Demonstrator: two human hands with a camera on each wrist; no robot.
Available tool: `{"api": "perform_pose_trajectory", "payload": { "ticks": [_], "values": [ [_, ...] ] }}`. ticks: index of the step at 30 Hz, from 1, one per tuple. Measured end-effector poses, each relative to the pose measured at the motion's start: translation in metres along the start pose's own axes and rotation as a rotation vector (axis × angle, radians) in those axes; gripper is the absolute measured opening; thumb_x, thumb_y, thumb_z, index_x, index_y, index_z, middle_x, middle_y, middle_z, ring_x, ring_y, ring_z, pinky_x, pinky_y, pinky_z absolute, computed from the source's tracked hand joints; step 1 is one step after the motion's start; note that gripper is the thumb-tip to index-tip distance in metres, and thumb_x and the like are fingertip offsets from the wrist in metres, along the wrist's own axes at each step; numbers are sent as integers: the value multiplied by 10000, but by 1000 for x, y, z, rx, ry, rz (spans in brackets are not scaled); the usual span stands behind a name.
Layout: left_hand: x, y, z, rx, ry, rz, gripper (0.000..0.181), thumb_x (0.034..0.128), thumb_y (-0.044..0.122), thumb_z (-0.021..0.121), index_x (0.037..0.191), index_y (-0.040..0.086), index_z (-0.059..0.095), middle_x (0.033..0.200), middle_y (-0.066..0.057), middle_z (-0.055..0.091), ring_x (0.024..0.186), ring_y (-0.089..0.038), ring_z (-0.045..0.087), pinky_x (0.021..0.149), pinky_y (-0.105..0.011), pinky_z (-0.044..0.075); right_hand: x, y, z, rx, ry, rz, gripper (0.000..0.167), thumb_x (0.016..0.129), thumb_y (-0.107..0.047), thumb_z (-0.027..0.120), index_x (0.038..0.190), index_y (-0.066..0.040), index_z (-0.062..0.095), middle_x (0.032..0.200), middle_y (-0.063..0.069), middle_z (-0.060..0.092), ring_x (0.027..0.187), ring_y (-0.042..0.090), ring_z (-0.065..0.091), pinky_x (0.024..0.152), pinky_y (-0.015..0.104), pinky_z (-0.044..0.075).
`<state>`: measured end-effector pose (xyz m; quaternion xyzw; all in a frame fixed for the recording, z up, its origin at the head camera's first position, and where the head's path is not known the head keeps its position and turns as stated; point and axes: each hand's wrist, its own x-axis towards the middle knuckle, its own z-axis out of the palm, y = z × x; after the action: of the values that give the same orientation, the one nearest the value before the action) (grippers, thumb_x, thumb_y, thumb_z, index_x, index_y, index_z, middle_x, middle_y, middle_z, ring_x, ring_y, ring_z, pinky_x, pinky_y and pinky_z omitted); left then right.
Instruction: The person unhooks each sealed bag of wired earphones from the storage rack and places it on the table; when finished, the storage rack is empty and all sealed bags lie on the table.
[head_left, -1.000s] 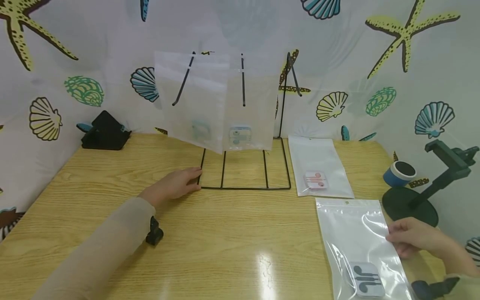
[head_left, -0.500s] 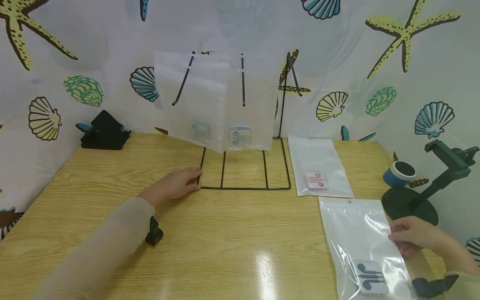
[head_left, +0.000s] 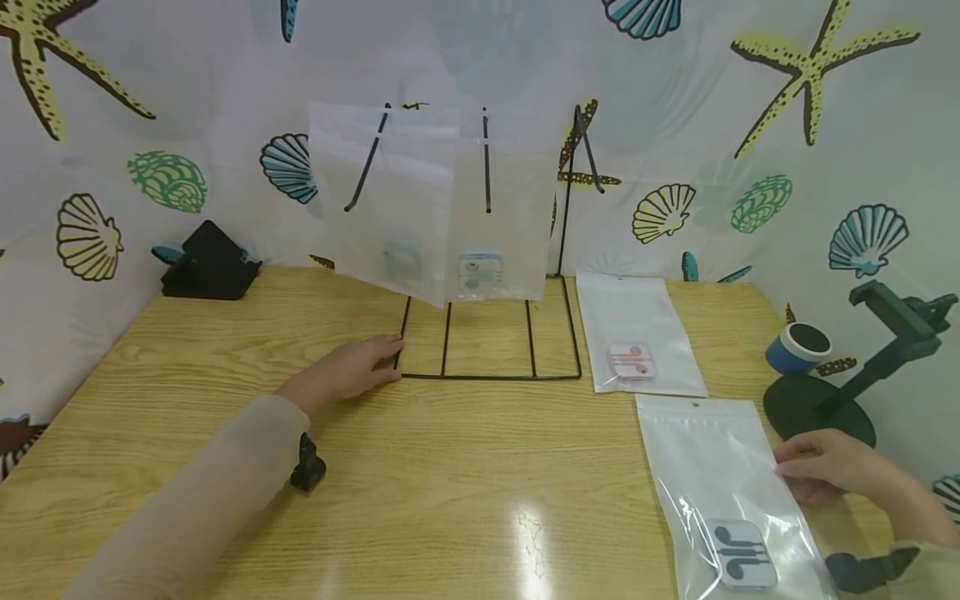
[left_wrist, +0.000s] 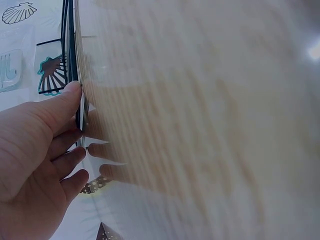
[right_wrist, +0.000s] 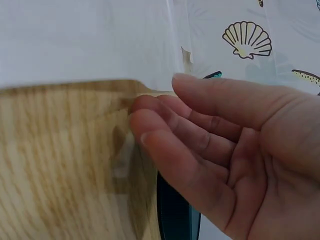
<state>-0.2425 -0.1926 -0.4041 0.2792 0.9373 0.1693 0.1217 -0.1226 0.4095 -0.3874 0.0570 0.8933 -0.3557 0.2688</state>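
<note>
My left hand holds the left base wire of a black wire display rack. In the left wrist view its thumb and fingertips meet the dark wire. Two translucent zip bags, with small earphone cases low inside, hang from the rack's hooks; the right hook carries no bag. At the front right, my right hand pinches the right edge of a white zip bag containing grey earphones in a clear case. The right wrist view shows its thumb above the bag's edge and its fingers curled below.
Beyond the held bag lies another white zip bag with pink earphones. A dark green phone stand and a blue-and-white round container are at the right. A black stand sits at the back left, before a shell-patterned cloth.
The held bag and my right hand have shifted very slightly to the right over the past second, with a tiny drift back left since half a second ago. My left hand has stayed still.
</note>
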Motion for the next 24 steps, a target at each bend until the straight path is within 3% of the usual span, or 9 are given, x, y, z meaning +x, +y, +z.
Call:
{"api": "perform_pose_trajectory", "payload": {
  "ticks": [10,17,24],
  "values": [
    [-2,1,-1,-22,6,13,604,957,280,519,1392,-83,308,1431,-263,266,1301,-404,247,1020,-519,258,-4,-6,-12,82,28,-70,482,880,-222,643,1144,159,508,930,107,651,738,221,627,641,351,541],
    [0,0,0,-35,-5,-6,600,958,253,523,1403,-73,289,1445,-246,248,1315,-392,225,1030,-515,244,-5,-26,-23,152,44,-202,511,920,-170,587,1216,207,409,951,132,662,746,241,640,661,357,545],
    [2,-3,2,10,-7,-13,591,955,234,528,1404,-69,292,1443,-246,256,1311,-389,237,1029,-506,254,-5,-59,-36,77,97,-264,502,947,-167,545,1262,188,381,1040,196,628,778,224,642,678,337,544]
  ]
}}
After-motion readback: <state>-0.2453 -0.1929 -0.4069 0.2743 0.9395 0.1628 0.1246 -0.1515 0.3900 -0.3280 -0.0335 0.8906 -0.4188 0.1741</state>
